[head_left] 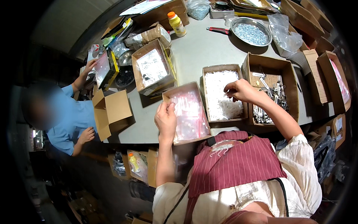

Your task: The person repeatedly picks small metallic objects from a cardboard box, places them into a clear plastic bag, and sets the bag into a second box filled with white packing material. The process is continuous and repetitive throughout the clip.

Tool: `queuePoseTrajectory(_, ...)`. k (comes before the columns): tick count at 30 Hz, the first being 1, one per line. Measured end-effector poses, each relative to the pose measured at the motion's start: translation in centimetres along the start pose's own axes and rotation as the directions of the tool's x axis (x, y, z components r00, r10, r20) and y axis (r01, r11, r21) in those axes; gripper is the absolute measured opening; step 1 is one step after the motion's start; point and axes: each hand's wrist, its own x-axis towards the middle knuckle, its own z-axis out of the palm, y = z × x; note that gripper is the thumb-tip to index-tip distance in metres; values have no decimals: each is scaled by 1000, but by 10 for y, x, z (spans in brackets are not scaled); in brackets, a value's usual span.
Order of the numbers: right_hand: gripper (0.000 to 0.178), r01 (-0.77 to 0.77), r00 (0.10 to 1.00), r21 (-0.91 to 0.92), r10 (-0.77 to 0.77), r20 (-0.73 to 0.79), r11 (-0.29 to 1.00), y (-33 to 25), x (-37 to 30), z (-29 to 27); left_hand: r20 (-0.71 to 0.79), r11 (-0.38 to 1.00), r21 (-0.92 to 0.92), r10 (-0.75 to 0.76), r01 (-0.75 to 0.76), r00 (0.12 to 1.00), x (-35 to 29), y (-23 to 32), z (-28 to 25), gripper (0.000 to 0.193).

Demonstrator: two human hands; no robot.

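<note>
Two people work at a grey desk [195,52] crowded with cardboard boxes. Nearest the camera is a person in a striped maroon apron [235,162]; at left, a co-worker in a blue shirt [76,110] has one hand at a black-and-yellow box [112,65] and the other near an open carton [118,107].

Three boxes stand in a row before the person in the apron. The largest, the right box [293,76], carries loose metal pieces [278,95]; beside it stands the middle box [223,67], and then the bag box [167,93], filled with clear plastic bags [192,128]. Farther back at left sits another box [140,83] of white and dark pieces.

Toward the far side, a steel bowl [258,44] holds a heap of bluish bits [250,33].

At the bag box's left edge, the left hand [166,118] is curled, thumb against fingers; any hold it has cannot be made out. Over the middle box, the right hand [238,90] is half closed, fingers bent downward, its grasp likewise unclear.

A yellow bottle [177,27] stands near a red-and-black cutter [219,30]. Smallest of all, white pieces [223,106] heap inside the middle box, beneath the right hand.
</note>
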Motion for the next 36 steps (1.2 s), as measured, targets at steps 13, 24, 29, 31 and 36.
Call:
queuePoseTrajectory(13,16,78,994,52,-74,-75,996,2,0,5,120,960,-130,265,-249,957,-8,16,23,13)
queuePoseTrajectory(24,19,377,913,75,-356,-201,923,-54,-34,-2,151,946,-117,318,-302,936,-23,73,50,25)
queuePoseTrajectory(29,27,411,876,-355,-471,-102,840,-71,-51,-1,183,908,-178,410,-380,894,-25,85,64,34)
queuePoseTrajectory(31,29,420,858,-359,-494,-143,833,-69,-55,-3,206,906,-161,418,-391,885,-27,89,67,35)
queuePoseTrajectory(36,35,489,836,-383,-547,-51,784,-62,-66,-17,243,898,-192,434,-396,867,-31,92,77,42)
